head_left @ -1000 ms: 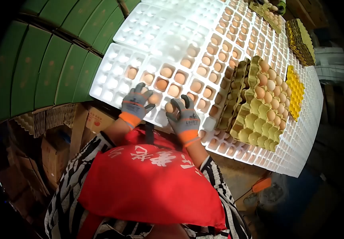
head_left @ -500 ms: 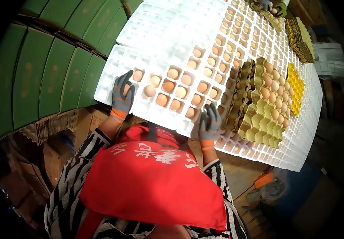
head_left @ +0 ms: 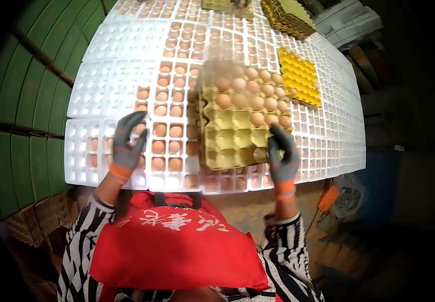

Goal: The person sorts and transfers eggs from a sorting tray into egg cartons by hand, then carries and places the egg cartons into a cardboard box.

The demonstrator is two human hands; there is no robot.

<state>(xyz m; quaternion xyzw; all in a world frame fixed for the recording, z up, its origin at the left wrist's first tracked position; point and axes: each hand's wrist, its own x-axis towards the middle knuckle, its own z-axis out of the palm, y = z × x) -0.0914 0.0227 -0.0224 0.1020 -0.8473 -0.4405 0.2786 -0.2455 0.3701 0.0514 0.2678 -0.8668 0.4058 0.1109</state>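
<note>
My left hand (head_left: 128, 144), in a grey glove with an orange cuff, is over the white egg trays (head_left: 82, 132) at left. Its thumb and fingers are apart, curved around an egg (head_left: 140, 129); whether they grip it is unclear. My right hand (head_left: 283, 153), gloved alike, is at the right front of the greenish pulp tray (head_left: 226, 139). Its fingers are partly curled and apart, with a fingertip close to an egg (head_left: 272, 121); no egg shows inside the hand. Eggs fill the pulp tray's back rows, while several front cups are bare.
A yellow tray (head_left: 299, 76) with a few eggs lies right of the pulp tray. Stacked pulp trays (head_left: 290, 19) stand at the back. Green boxes (head_left: 20, 158) line the left. Another person's gloved hand (head_left: 241, 3) shows at the top edge.
The view has turned and shifted right. My left hand has moved right across the white trays from its earlier egg. My right hand has gone from the white trays to the pulp tray's right side.
</note>
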